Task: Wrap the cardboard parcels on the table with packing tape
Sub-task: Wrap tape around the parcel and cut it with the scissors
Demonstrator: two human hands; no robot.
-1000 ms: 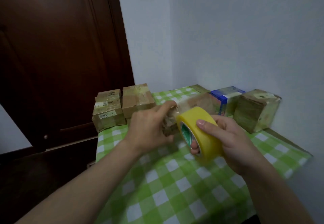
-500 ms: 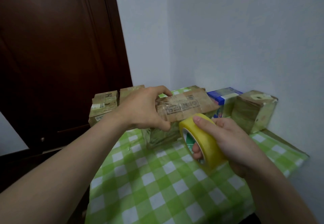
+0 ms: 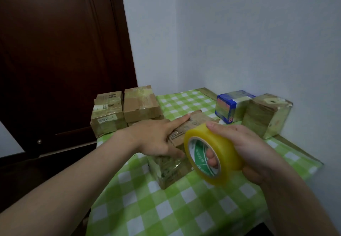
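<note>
**A:** Cardboard first; how many boxes do you count?

**B:** Six on the table. One parcel sits mid-table on the green checked cloth. Three are bunched at the back left by the dark door: a small box, a labelled box and a wider box. One blue box and one tape-covered box stand by the wall on the right.

**A:** And tape?

**B:** One yellow roll, held up just in front of the middle parcel; whether they touch, I cannot tell.

**A:** The hands?

**B:** Two. The left hand lies flat on the parcel's top, forefinger straight, thumb along the near edge. The right hand grips the roll, thumb over its outer face, fingers hooked through the core.
</note>
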